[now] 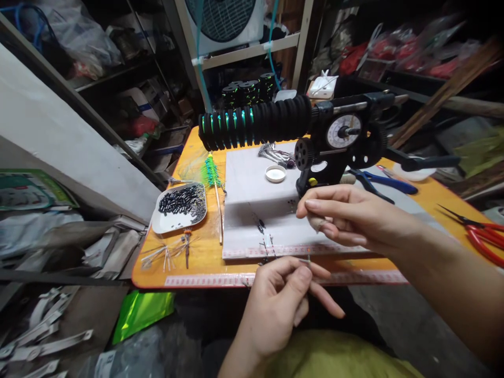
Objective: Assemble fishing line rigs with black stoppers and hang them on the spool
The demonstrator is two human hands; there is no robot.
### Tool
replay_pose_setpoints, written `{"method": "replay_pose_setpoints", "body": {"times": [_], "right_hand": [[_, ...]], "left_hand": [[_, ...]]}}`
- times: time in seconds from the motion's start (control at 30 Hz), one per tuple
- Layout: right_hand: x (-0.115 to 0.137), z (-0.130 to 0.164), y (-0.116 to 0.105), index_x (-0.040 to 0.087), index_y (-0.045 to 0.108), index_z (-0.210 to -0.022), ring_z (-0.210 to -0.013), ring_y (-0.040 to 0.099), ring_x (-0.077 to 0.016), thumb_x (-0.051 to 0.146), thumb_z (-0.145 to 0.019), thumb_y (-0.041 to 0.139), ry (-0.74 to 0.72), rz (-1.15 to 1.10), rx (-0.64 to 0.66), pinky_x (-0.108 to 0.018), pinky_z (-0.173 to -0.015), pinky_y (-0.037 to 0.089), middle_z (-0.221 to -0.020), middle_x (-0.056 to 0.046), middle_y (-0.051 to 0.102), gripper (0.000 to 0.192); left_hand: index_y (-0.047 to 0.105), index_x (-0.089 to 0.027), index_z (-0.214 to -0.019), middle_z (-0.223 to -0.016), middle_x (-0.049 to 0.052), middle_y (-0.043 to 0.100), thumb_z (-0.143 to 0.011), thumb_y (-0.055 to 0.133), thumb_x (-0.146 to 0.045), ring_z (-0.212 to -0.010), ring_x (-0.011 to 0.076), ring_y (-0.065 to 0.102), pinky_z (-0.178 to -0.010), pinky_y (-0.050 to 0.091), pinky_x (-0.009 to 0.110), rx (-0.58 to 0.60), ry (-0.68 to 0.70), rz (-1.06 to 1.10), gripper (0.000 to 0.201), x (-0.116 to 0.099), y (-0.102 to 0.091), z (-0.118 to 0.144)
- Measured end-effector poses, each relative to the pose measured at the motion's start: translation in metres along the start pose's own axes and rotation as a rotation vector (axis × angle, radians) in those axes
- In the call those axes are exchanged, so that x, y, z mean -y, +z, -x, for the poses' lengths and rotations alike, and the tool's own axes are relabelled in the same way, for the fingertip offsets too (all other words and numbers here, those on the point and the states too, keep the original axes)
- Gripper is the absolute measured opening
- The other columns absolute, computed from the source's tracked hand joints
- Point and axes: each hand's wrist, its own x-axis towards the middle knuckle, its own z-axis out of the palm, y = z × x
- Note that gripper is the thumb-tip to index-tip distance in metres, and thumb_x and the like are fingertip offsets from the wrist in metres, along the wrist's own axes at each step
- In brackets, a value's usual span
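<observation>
- Far left: white wall panel (47,126), dark shelving (118,68) behind with bags and boxes; paper scraps and a green foil bag (142,312) on the floor.
- Orange table (197,257), ruler strips along the near edge.
- Left part of table: white tray (165,223) full of small black beads (183,200); loose pins in front of it; a stick (218,210) with green thread beside it.
- Centre: white mat (248,184) with a small white cap (275,174) on it and a thin rig of line and tiny beads near its front edge.
- Above mat: row of black foam spools (255,123) with green line, mounted on a black winder (338,142) with a round dial.
- Behind: white fan (224,21) on a pale frame.
- Left hand (281,304) below the table edge, thumb and forefinger pinching a tiny pin (308,260), other fingers loosely spread.
- Right hand (346,218) above the mat's front, fingers pressed together and extended; cannot tell whether holding anything.
- Right: blue pliers (388,182), red scissors (482,236), cluttered dark shelves.
</observation>
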Motion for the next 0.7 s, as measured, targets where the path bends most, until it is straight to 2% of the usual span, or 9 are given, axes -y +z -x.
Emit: {"method": "replay_pose_setpoints", "body": {"times": [0.13, 0.33, 0.4, 0.53, 0.7], "right_hand": [[-0.004, -0.001, 0.003, 0.013, 0.071, -0.090, -0.032, 0.026, 0.0015, 0.043, -0.083, 0.080, -0.009, 0.042, 0.035, -0.012, -0.029, 0.011, -0.053, 0.005, 0.054, 0.032], [-0.008, 0.002, 0.003, 0.016, 0.070, -0.092, -0.035, 0.026, 0.0001, 0.046, -0.085, 0.077, 0.007, 0.125, 0.069, -0.013, -0.031, 0.015, -0.054, 0.007, 0.051, 0.031], [-0.011, 0.004, 0.005, 0.016, 0.070, -0.089, -0.038, 0.029, -0.0005, 0.045, -0.085, 0.078, 0.002, 0.187, 0.077, -0.013, -0.035, 0.019, -0.053, 0.007, 0.049, 0.031], [-0.025, 0.008, 0.009, 0.015, 0.067, -0.085, -0.045, 0.041, -0.0039, 0.044, -0.084, 0.078, 0.030, 0.215, 0.088, -0.015, -0.040, 0.029, -0.060, 0.004, 0.055, 0.030], [-0.038, 0.006, 0.015, 0.017, 0.065, -0.084, -0.045, 0.041, -0.0055, 0.045, -0.081, 0.080, 0.064, 0.125, 0.082, -0.017, -0.039, 0.030, -0.061, 0.004, 0.055, 0.031]], "left_hand": [[0.067, -0.012, -0.089, -0.067, 0.010, 0.078, -0.091, 0.067, -0.051, -0.031, 0.0013, 0.023, -0.031, 0.011, 0.019, 0.026, -0.005, 0.080, 0.039, 0.005, 0.000, 0.004], [0.068, -0.012, -0.089, -0.069, 0.011, 0.079, -0.092, 0.068, -0.050, -0.031, 0.0005, 0.027, -0.032, 0.012, 0.017, 0.012, 0.007, 0.102, 0.038, 0.008, 0.000, 0.007], [0.069, -0.012, -0.090, -0.071, 0.012, 0.080, -0.093, 0.067, -0.049, -0.031, 0.0004, 0.030, -0.033, 0.014, 0.017, 0.015, 0.019, 0.112, 0.037, 0.010, 0.000, 0.008], [0.069, -0.011, -0.089, -0.074, 0.013, 0.081, -0.092, 0.067, -0.049, -0.032, 0.0009, 0.036, -0.034, 0.017, 0.016, 0.020, 0.020, 0.148, 0.038, 0.013, -0.002, 0.013], [0.069, -0.010, -0.088, -0.077, 0.014, 0.081, -0.094, 0.065, -0.048, -0.033, 0.0016, 0.045, -0.035, 0.017, 0.016, 0.012, -0.010, 0.203, 0.038, 0.021, -0.005, 0.020]]}}
